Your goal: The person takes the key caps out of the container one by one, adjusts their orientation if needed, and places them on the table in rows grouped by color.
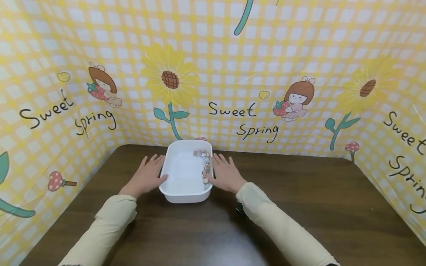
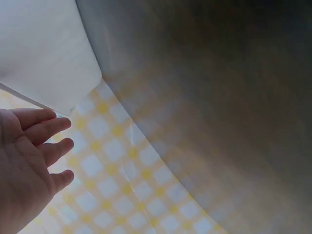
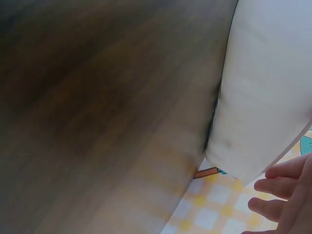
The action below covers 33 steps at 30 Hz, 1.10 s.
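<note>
A white rectangular plastic basin (image 1: pixel 185 168) stands on the dark table, near its back edge. Several small pieces printed in beige, brown and white (image 1: pixel 206 167) lie along the basin's right inner side and far right corner. At the left wall is my left hand (image 1: pixel 146 176), fingers spread and fairly straight, its thumb at the rim. My right hand (image 1: pixel 227 173) mirrors it at the right wall, thumb tip over the rim beside the pieces. Both wrist views show the basin's outer wall (image 2: pixel 44 48) with relaxed, separated fingers close to its rim; neither thumb shows there.
The dark wooden table (image 1: pixel 299 207) extends to both sides and in front of the basin. A yellow-and-white checked cloth (image 1: pixel 213 74) with sunflowers and lettering hangs behind the table and along both sides. Something dark (image 1: pixel 239 209) shows under the right sleeve cuff.
</note>
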Each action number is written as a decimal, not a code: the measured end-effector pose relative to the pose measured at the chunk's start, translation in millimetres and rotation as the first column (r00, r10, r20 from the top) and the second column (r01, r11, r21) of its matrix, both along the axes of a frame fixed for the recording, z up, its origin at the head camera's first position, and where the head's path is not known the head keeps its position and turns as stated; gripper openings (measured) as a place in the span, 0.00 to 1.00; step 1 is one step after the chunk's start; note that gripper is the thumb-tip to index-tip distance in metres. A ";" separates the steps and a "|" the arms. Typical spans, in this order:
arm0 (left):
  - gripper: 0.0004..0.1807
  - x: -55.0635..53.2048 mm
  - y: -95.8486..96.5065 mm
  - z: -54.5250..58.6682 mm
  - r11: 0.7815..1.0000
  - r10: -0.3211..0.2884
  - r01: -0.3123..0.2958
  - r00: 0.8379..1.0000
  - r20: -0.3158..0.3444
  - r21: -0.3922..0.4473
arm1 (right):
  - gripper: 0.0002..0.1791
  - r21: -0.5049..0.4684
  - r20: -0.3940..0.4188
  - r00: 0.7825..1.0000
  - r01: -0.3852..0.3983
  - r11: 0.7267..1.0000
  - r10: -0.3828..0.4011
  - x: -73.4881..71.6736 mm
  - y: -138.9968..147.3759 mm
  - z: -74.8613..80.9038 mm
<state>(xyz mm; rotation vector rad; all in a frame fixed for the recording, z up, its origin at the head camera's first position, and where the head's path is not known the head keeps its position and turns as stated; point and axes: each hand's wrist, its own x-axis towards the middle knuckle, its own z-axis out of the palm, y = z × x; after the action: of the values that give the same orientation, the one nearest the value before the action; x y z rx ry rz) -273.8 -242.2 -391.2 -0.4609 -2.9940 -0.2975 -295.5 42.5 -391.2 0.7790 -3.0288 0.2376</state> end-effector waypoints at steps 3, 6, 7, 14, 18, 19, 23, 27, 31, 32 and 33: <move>0.38 1.9 9.0 -0.6 1.000 -0.016 0.016 1.000 -0.008 0.007 | 0.39 0.002 -0.017 1.000 0.002 1.000 -0.002 3.6 9.9 0.3; 0.38 3.1 18.9 -1.8 1.000 -0.024 0.024 1.000 -0.016 0.004 | 0.39 0.007 -0.029 1.000 0.001 1.000 -0.001 8.8 19.8 0.5; 0.38 3.7 22.2 -2.1 1.000 -0.025 0.025 1.000 -0.018 0.001 | 0.39 0.008 -0.034 0.999 0.000 1.000 0.000 10.9 23.3 0.5; 0.38 8.9 46.7 -4.1 0.999 -0.047 0.047 0.999 -0.027 0.002 | 0.39 0.020 -0.072 0.997 0.014 1.000 -0.013 22.6 48.8 -1.8; 0.38 10.9 61.1 -5.1 0.999 -0.042 0.042 0.999 -0.022 0.004 | 0.39 0.017 -0.080 0.997 0.015 1.000 -0.013 27.3 61.9 -2.1; 0.39 11.1 65.0 -5.7 0.999 -0.040 0.040 0.999 -0.021 0.005 | 0.39 0.018 -0.080 0.997 0.016 1.000 -0.015 28.5 65.3 -2.1; 0.39 10.6 81.0 -8.0 0.999 -0.033 0.033 0.999 -0.003 0.006 | 0.39 -0.007 -0.084 0.996 0.024 1.000 -0.025 33.2 81.2 -2.6; 0.39 8.9 97.4 -9.6 0.999 -0.032 0.032 0.999 0.020 0.012 | 0.39 -0.023 -0.093 0.995 0.035 0.999 -0.037 35.5 97.2 -4.1; 0.39 6.7 113.3 -9.8 0.999 -0.032 0.032 0.999 0.031 0.006 | 0.39 -0.022 -0.102 0.993 0.049 0.999 -0.051 36.3 111.8 -5.0; 0.39 6.3 117.3 -9.7 0.999 -0.035 0.034 0.999 0.031 0.008 | 0.39 -0.020 -0.102 0.993 0.054 0.998 -0.056 36.7 115.2 -4.9; 0.39 6.0 121.1 -9.4 0.999 -0.035 0.034 0.999 0.032 0.009 | 0.39 -0.017 -0.101 0.993 0.059 0.998 -0.060 37.2 118.6 -4.9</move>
<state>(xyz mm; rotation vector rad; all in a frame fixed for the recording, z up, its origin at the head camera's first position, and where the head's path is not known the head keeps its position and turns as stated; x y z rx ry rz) -267.7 -121.1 -400.7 -0.5122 -3.0173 -0.3235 -258.3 161.0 -396.1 0.6764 -2.9457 0.2119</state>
